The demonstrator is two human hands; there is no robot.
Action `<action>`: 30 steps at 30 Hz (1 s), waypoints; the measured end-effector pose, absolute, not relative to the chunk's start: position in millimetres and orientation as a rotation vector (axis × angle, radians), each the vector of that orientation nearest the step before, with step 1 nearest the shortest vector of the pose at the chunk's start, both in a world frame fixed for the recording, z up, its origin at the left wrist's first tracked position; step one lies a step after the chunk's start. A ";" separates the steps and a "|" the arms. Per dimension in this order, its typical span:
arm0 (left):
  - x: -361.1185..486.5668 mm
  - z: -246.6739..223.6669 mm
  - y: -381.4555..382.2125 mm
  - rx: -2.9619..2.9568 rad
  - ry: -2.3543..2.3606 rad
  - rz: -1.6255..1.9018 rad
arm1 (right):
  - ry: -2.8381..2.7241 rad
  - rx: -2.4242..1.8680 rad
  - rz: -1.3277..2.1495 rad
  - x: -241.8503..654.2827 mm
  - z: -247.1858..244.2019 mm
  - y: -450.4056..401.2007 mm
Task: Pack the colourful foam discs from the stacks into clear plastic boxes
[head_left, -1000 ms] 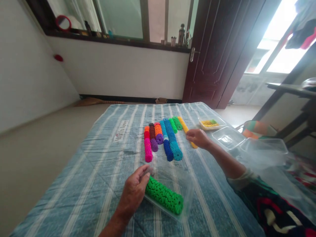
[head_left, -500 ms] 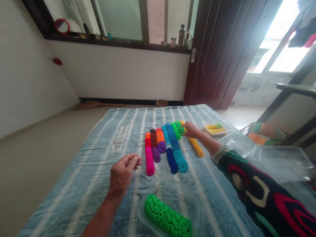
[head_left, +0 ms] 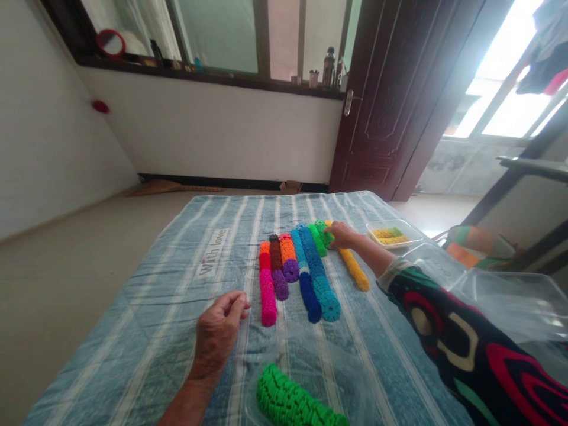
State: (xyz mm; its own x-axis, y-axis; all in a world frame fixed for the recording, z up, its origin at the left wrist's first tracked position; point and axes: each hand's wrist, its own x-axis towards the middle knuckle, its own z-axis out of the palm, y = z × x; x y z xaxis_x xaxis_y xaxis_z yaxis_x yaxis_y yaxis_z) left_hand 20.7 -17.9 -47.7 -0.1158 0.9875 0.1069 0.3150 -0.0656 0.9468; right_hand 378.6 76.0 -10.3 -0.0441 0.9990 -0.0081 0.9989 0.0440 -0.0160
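Several rolls of stacked discs lie side by side on the striped cloth [head_left: 168,302]. They include a pink and red roll [head_left: 268,296], a purple-ended orange roll [head_left: 287,255], a blue roll [head_left: 320,275] and a yellow roll [head_left: 355,271]. My right hand [head_left: 341,235] reaches to the far end, its fingers touching the short green roll [head_left: 325,235] beside the yellow one. My left hand [head_left: 222,322] hovers left of the pink roll, fingers curled together; whether it holds something small cannot be made out. A thick green roll [head_left: 295,399] sits in a clear tub near me.
At the right are a clear box [head_left: 417,238] with yellow and green pieces and more clear containers [head_left: 519,299]. Beyond the cloth stand a white wall [head_left: 231,133] and a brown door [head_left: 394,100].
The view has tilted slightly, so the rolls and tub appear a little lower. My right hand keeps its place by the green roll, and my left hand stays curled.
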 end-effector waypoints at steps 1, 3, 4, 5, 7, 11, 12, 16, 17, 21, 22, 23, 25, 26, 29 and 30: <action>20.9 -47.7 -17.9 1.439 1.500 1.203 | -2.267 -2.170 0.027 378.4 -10.6 76.3; 21.4 -47.4 -18.1 1.435 1.496 1.189 | -2.268 -2.173 0.031 378.6 -11.1 77.4; 21.5 -47.3 -18.2 1.436 1.493 1.182 | -2.270 -2.173 0.034 378.9 -11.4 78.1; 21.7 -47.2 -18.3 1.436 1.489 1.177 | -2.271 -2.172 0.036 379.4 -11.6 79.1; 21.8 -47.3 -18.4 1.438 1.486 1.166 | -2.272 -2.172 0.039 380.2 -11.8 81.7; 21.1 -47.7 -17.7 1.432 1.486 1.154 | -2.256 -2.195 0.037 379.1 -10.4 87.6; 20.9 -47.5 -17.4 1.426 1.485 1.148 | -2.251 -2.202 0.033 378.1 -9.6 88.7; 20.5 -46.2 -16.6 1.407 1.489 1.118 | -2.243 -2.212 0.004 372.5 -5.0 88.6; 20.6 -45.9 -16.6 1.406 1.492 1.113 | -2.243 -2.211 -0.005 371.1 -3.6 87.6; 20.7 -45.7 -16.4 1.405 1.490 1.106 | -2.232 -2.228 -0.049 367.0 2.4 82.1; 20.6 -45.9 -16.3 1.408 1.491 1.104 | -2.227 -2.239 -0.059 366.1 3.9 80.6; 20.5 -46.2 -16.0 1.413 1.494 1.102 | -2.223 -2.250 -0.066 365.3 5.4 79.2; 20.3 -47.2 -15.4 1.429 1.499 1.099 | -2.219 -2.273 -0.069 363.5 8.1 76.6; 20.2 -47.8 -15.1 1.439 1.499 1.099 | -2.218 -2.283 -0.068 362.7 9.4 75.5; 20.3 -49.4 -14.8 1.457 1.488 1.100 | -2.221 -2.305 -0.053 360.8 12.3 73.8; 20.4 -49.6 -14.9 1.456 1.486 1.100 | -2.222 -2.308 -0.048 360.6 13.0 73.8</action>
State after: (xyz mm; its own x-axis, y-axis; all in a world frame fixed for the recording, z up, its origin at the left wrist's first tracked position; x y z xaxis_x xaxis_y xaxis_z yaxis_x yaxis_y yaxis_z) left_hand 20.4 -14.9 -49.6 -0.0522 0.9976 0.0456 0.3344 -0.0256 0.9421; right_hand 360.6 73.8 13.0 0.0387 0.9990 -0.0218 0.9971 -0.0372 0.0661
